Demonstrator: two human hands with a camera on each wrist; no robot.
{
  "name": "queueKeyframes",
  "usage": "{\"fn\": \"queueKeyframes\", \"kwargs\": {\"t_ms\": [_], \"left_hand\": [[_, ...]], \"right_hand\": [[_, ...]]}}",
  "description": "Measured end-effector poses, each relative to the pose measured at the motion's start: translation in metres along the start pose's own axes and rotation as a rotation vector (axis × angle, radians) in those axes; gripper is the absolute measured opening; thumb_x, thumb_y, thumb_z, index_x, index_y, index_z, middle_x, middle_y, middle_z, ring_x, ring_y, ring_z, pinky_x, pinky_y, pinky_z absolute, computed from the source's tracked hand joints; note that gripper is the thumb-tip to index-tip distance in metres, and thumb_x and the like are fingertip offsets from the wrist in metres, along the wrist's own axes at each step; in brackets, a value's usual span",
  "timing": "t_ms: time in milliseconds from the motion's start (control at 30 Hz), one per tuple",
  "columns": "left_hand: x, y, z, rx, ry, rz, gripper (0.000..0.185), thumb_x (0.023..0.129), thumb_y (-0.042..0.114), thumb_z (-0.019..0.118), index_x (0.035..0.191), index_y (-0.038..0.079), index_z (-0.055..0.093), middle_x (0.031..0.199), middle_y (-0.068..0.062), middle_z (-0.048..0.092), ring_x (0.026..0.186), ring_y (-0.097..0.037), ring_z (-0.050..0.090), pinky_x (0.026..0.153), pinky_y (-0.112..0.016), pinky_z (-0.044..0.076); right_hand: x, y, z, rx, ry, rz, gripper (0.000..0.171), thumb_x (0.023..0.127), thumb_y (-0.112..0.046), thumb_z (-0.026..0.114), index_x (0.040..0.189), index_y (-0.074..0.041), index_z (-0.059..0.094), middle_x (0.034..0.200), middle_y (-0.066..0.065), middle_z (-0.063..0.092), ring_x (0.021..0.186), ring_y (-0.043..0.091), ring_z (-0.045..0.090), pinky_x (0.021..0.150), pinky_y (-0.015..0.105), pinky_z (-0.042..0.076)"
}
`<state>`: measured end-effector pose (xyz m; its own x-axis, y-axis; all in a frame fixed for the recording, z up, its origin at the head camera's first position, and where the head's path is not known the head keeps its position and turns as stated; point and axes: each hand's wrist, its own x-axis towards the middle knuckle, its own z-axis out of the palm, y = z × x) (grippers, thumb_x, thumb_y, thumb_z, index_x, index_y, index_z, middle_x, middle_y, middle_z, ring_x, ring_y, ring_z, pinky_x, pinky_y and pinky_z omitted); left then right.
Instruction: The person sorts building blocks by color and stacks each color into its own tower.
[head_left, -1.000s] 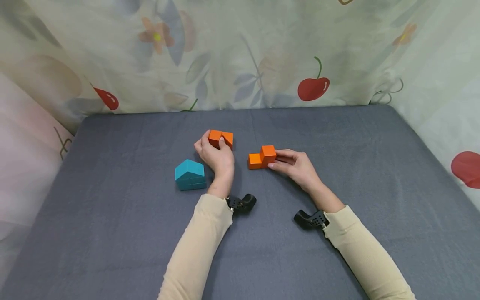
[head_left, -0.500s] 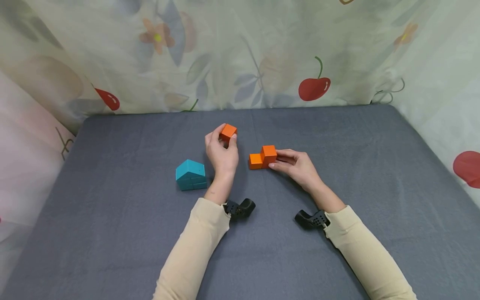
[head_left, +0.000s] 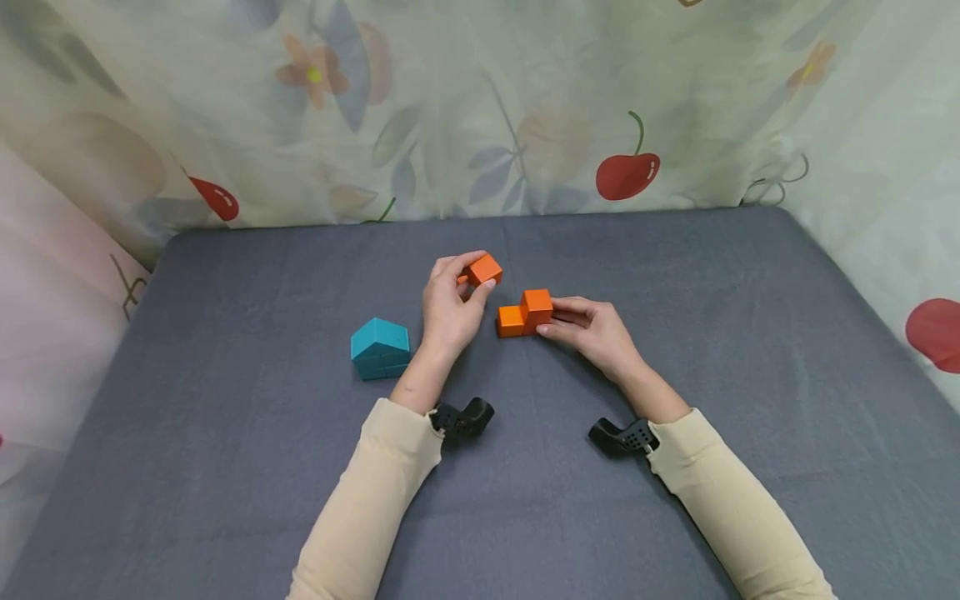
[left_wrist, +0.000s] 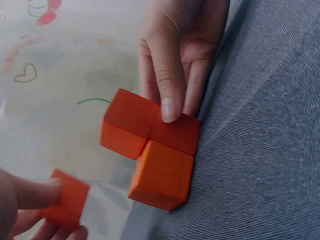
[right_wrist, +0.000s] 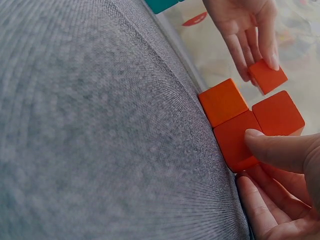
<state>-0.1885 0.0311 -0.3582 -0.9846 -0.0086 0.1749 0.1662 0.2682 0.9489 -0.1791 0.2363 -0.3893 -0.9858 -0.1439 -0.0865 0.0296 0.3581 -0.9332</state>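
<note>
My left hand (head_left: 450,304) pinches a small orange block (head_left: 483,270) between thumb and fingers, lifted off the grey cloth just left of and behind the stepped orange block (head_left: 525,313). In the left wrist view the small orange block (left_wrist: 65,199) is at the lower left, under my thumb. My right hand (head_left: 592,329) holds the stepped orange block (left_wrist: 150,145) on the cloth, thumb and fingers on its right side; the right wrist view shows the stepped orange block (right_wrist: 245,117) with my thumb on it. A teal house-shaped block (head_left: 381,349) stands left of my left wrist.
A grey cloth (head_left: 225,433) covers the table. A curtain printed with cherries and flowers (head_left: 480,100) closes off the back and both sides. Black wrist mounts (head_left: 461,417) sit at the cuffs of both cream sleeves.
My left hand lifted the small orange block from the cloth and carried it right, toward the stepped block. The right hand stayed on the stepped block.
</note>
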Motion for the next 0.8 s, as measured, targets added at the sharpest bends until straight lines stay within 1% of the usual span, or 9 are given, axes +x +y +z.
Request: {"fn": "queueKeyframes", "kwargs": {"t_ms": [100,167,300,567,800], "left_hand": [[-0.0016,0.0024,-0.0028,0.067,-0.079,0.010,0.039,0.091,0.004,0.064,0.129,0.002,0.058,0.125,-0.018,0.051,0.119,-0.029,0.056,0.102,-0.031,0.048],[-0.0026,0.0032,-0.0040,0.095,-0.130,0.006,0.039,0.092,0.005,0.064,0.130,0.003,0.058,0.127,-0.017,0.051,0.119,-0.029,0.055,0.102,-0.031,0.048],[-0.0039,0.0030,-0.0051,0.134,-0.196,-0.016,0.038,0.093,0.007,0.062,0.130,0.004,0.058,0.128,-0.017,0.052,0.121,-0.028,0.055,0.105,-0.030,0.046],[-0.0053,0.0038,-0.0060,0.194,-0.303,-0.027,0.038,0.093,0.008,0.062,0.131,0.007,0.058,0.129,-0.014,0.051,0.123,-0.026,0.053,0.106,-0.030,0.044],[-0.0058,0.0035,-0.0055,0.220,-0.353,-0.045,0.037,0.093,0.009,0.062,0.130,0.007,0.058,0.129,-0.014,0.051,0.123,-0.026,0.054,0.106,-0.032,0.045]], "right_hand": [[-0.0001,-0.0007,0.0001,0.005,0.000,0.003,0.048,0.083,-0.005,0.074,0.128,0.002,0.059,0.129,0.021,0.059,0.115,0.031,0.061,0.086,0.020,0.054],[-0.0002,-0.0009,0.0002,0.009,-0.001,0.002,0.047,0.083,-0.004,0.074,0.128,0.002,0.059,0.129,0.021,0.059,0.115,0.031,0.061,0.086,0.020,0.054],[-0.0002,-0.0004,0.0004,0.010,-0.005,-0.002,0.047,0.083,-0.005,0.073,0.128,0.002,0.059,0.129,0.021,0.059,0.115,0.031,0.061,0.086,0.019,0.054],[-0.0005,-0.0004,0.0002,0.008,-0.004,-0.010,0.047,0.084,-0.005,0.073,0.128,0.002,0.059,0.129,0.020,0.059,0.114,0.030,0.062,0.085,0.018,0.054],[-0.0012,-0.0005,0.0000,0.009,-0.009,-0.020,0.046,0.083,-0.004,0.073,0.127,0.002,0.060,0.128,0.020,0.060,0.114,0.029,0.062,0.086,0.019,0.054]]}}
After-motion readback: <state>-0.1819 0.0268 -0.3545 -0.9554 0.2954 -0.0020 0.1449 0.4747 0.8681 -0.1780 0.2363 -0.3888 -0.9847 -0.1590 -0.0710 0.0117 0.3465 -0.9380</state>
